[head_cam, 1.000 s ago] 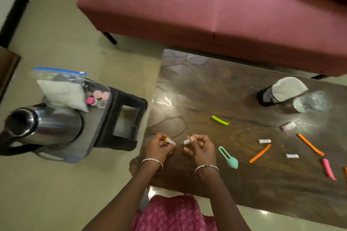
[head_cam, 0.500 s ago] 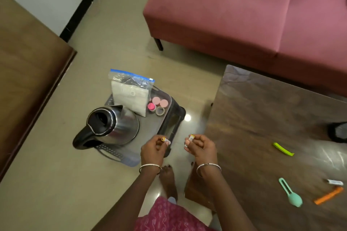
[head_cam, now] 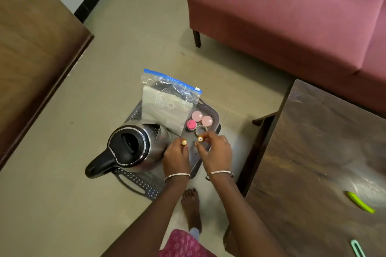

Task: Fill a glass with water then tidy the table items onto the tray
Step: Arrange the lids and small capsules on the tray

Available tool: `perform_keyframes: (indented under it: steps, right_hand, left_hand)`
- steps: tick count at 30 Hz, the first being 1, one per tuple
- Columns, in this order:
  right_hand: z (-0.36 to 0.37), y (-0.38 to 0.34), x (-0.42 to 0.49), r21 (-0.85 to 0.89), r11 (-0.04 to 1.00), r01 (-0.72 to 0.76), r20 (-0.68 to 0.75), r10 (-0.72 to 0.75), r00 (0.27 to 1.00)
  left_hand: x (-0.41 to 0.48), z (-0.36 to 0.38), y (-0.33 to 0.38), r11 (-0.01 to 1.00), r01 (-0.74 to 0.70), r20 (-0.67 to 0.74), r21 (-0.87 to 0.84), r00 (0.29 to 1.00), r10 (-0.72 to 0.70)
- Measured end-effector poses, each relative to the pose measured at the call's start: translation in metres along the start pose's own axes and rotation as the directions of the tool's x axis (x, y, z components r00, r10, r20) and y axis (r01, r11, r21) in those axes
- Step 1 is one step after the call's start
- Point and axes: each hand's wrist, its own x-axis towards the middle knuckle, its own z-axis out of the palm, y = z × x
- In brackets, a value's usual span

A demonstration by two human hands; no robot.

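My left hand [head_cam: 176,157] pinches a small yellow-tipped cylinder [head_cam: 184,142], and my right hand [head_cam: 216,152] pinches a second one [head_cam: 200,139]. Both hands hover over the near right part of the grey perforated tray [head_cam: 135,181], which stands on a low stool on the floor. The tray carries a steel kettle [head_cam: 133,148] with its lid open, a zip bag [head_cam: 169,102] of white sheets, three pink lids [head_cam: 197,120] and a small ring [head_cam: 201,130]. On the dark wooden table [head_cam: 313,162] at right lie a green clip [head_cam: 360,202] and a teal clip [head_cam: 357,248].
A maroon sofa [head_cam: 292,16] stands behind the table and tray. A brown wooden panel [head_cam: 31,48] fills the left side. My bare foot [head_cam: 191,208] rests on the beige floor just below the tray.
My view and both hands swung left from the table to the tray. The hands, each still pinching a small cylinder, now sit over the tray beside the kettle.
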Motion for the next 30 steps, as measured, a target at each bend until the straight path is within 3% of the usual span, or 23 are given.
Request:
perform_keyframes:
  steps: [9,30]
  right_hand:
    - [0.036,0.003,0.024,-0.426,0.898,0.110,-0.019,-0.130,0.991]
    - [0.060,0.021,0.033,-0.398,0.907,0.141,-0.076,-0.186,0.980]
  left_hand:
    - [0.017,0.031,-0.008,0.996,0.085,-0.042,-0.020,0.995,-0.086]
    - [0.033,0.044,-0.001,0.985,0.122,-0.062,-0.124,0.990,-0.130]
